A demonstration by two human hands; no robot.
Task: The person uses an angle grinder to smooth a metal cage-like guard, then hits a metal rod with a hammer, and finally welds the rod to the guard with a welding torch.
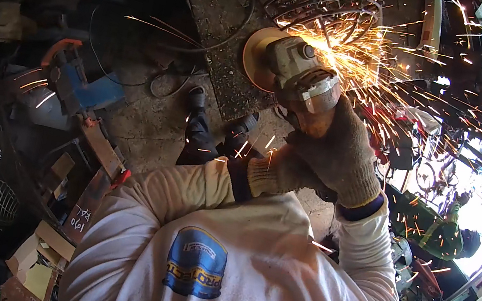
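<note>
Both my hands wear knitted work gloves and are at an angle grinder with a worn grey body. My right hand is wrapped round the grinder's body. Below and left of it, my left hand is closed at the rear of the tool, its fingers largely hidden by the right hand. A round, pale tan disc shows at the grinder's left side. Bright sparks spray mostly to the right from beside its head. Curved metal rods lie just beyond; the exact contact point is lost in the glare.
A dark, speckled metal plate lies under the work, with a cable across it. At left stand a blue-and-orange machine and an open cardboard box. Another person in dark green is at right, near bicycles.
</note>
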